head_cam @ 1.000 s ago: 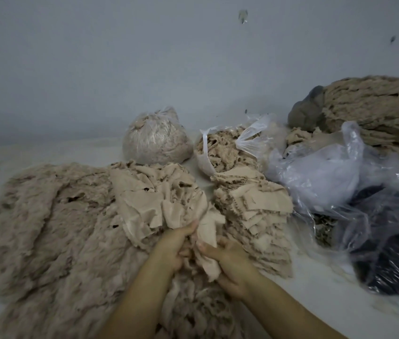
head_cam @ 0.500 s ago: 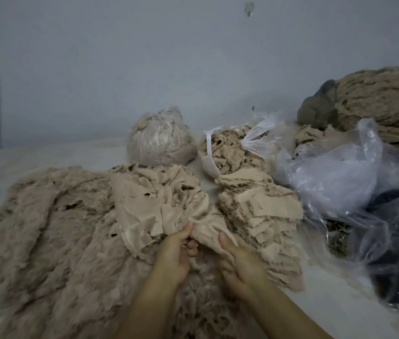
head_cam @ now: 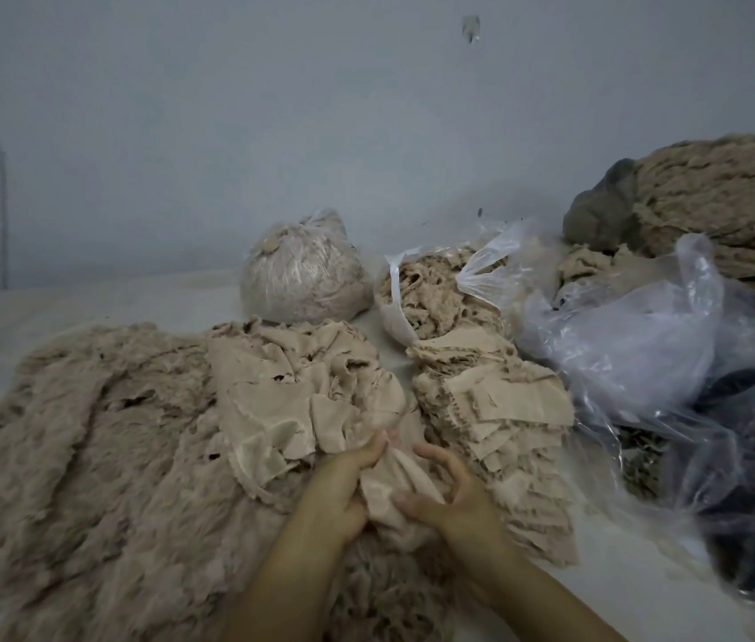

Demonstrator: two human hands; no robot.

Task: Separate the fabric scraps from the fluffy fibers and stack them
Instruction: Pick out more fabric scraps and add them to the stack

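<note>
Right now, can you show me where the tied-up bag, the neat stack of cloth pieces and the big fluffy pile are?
tied-up bag (head_cam: 304,275): head view, its bulging middle.
neat stack of cloth pieces (head_cam: 500,400): head view, top piece.
big fluffy pile (head_cam: 88,437): head view, its middle.

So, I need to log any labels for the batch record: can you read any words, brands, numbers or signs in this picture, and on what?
None: no readable text shows anywhere.
Tied plastic bag: no print or label visible.
Open plastic bag: plain.
Large clear bags: no lettering to be seen.
Wall: only dark marks, no sign.
Fabric scraps held by both hands: unmarked.
</note>
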